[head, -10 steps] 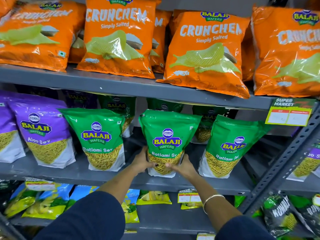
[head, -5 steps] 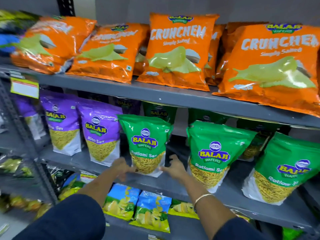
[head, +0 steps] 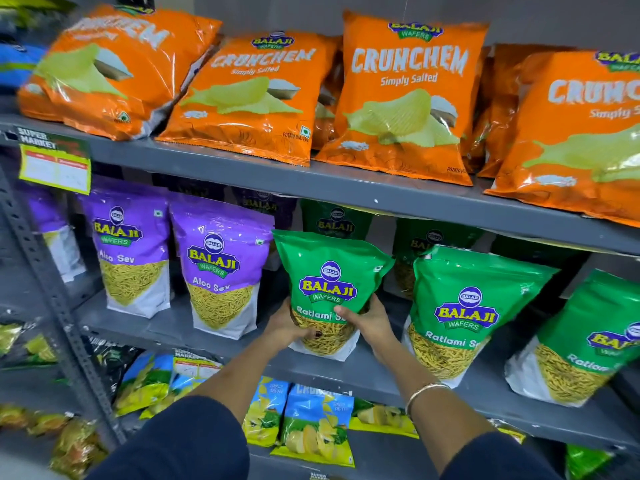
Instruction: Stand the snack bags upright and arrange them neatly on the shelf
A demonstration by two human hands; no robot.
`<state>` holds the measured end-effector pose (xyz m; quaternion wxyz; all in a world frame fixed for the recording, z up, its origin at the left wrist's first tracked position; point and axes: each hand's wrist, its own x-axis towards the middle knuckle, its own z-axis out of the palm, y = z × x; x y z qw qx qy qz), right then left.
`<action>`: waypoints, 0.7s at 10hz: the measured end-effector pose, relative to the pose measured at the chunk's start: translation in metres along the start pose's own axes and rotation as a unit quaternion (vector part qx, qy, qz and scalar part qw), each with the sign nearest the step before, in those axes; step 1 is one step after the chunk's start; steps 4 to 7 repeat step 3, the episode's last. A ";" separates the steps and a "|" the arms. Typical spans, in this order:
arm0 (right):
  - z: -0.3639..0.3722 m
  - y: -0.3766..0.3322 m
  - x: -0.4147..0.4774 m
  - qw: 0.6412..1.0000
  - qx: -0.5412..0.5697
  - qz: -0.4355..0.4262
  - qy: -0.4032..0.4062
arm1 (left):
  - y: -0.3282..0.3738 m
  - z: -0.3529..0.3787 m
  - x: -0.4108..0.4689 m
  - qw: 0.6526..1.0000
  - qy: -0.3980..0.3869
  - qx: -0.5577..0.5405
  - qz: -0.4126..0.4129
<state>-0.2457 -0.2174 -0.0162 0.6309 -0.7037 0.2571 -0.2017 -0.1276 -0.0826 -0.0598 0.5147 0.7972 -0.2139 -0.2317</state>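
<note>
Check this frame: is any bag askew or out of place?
Yes. On the top shelf, the far-left orange bag lies tipped back and turned sideways, unlike the upright orange bag. Both hands, left hand and right hand, hold a green bag. No spills or tears show.

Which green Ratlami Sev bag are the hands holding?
The leftmost green Ratlami Sev bag, next to the purple Aloo Sev bags; both hands grip its lower part.

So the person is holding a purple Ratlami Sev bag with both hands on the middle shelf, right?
Not quite: the bag is green, not purple. The head view shows both the left hand and right hand gripping a green Ratlami Sev bag on the middle shelf; the purple Aloo Sev bags stand untouched to its left.
</note>
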 end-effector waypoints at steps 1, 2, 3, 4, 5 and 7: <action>-0.002 0.007 -0.002 0.999 -0.021 0.024 -0.017 | 0.004 0.001 -0.006 1.000 -0.008 0.015 -0.010; -0.004 0.024 -0.010 0.982 -0.167 0.082 -0.041 | 0.004 -0.005 -0.013 0.998 -0.016 0.038 -0.042; -0.004 0.021 -0.019 0.949 -0.275 0.131 -0.085 | 0.010 -0.008 -0.023 0.988 -0.023 0.121 -0.093; -0.004 0.021 -0.019 0.949 -0.275 0.131 -0.085 | 0.010 -0.008 -0.023 0.988 -0.023 0.121 -0.093; -0.004 0.021 -0.019 0.949 -0.275 0.131 -0.085 | 0.010 -0.008 -0.023 0.988 -0.023 0.121 -0.093; -0.004 0.021 -0.019 0.949 -0.275 0.131 -0.085 | 0.010 -0.008 -0.023 0.988 -0.023 0.121 -0.093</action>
